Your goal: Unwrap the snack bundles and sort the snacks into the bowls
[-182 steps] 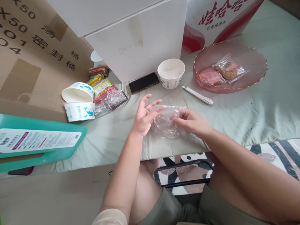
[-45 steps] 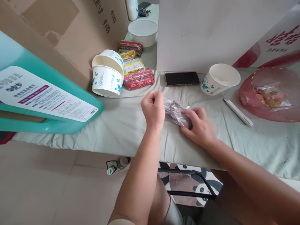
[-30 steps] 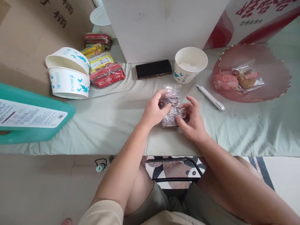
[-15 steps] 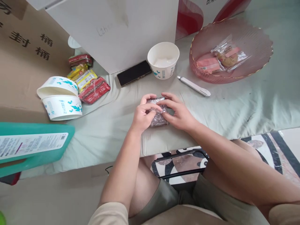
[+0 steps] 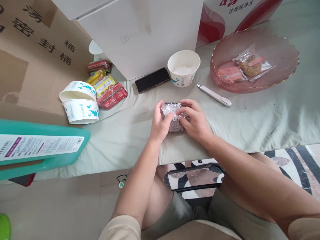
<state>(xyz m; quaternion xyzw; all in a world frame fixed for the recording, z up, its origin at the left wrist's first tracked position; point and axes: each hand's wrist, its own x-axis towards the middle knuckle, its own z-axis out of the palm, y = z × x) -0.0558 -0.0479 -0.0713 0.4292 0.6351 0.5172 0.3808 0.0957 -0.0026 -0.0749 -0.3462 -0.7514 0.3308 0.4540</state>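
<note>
Near the front edge of the cloth-covered surface (image 5: 125,140), straight ahead of you, sits a film-wrapped packet (image 5: 176,125). Its long axis seems to run from your edge toward the back, the far end leaning slightly left; your fingers hide parts of both sides. Your left hand (image 5: 160,123) is half closed around the left side, thumb over the film. Your right hand (image 5: 196,121) is half curled, gripping the right side between thumb and bent fingers. Beyond the packet, you have a dark phone (image 5: 152,80) to the left and a white paper bowl (image 5: 183,80) beside it. A slim white tool (image 5: 214,95) slants toward your right, near a pink scalloped bowl (image 5: 277,60). Toward the left edge, two paper bowls (image 5: 82,112) touch, beside a red packet (image 5: 113,96).
</note>
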